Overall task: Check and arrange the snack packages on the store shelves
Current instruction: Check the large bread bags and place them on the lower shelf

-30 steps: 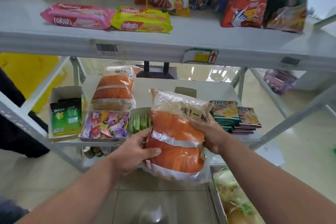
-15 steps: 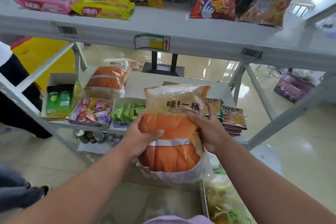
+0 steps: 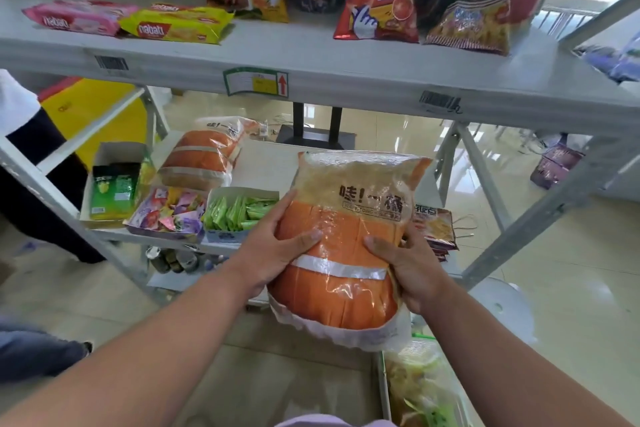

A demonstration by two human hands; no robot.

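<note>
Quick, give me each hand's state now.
Left hand: grips the orange bread bag by its left side.
Right hand: grips the same bag's right side.

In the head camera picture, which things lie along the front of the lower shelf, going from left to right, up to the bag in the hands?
Green packet in the white box → tray of mixed candies → box of green sachets → orange bread bag, gripped by the left hand and the right hand.

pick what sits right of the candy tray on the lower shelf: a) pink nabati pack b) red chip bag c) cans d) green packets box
d: the box of green packets stands just right of the candy tray on the lower shelf.
</note>
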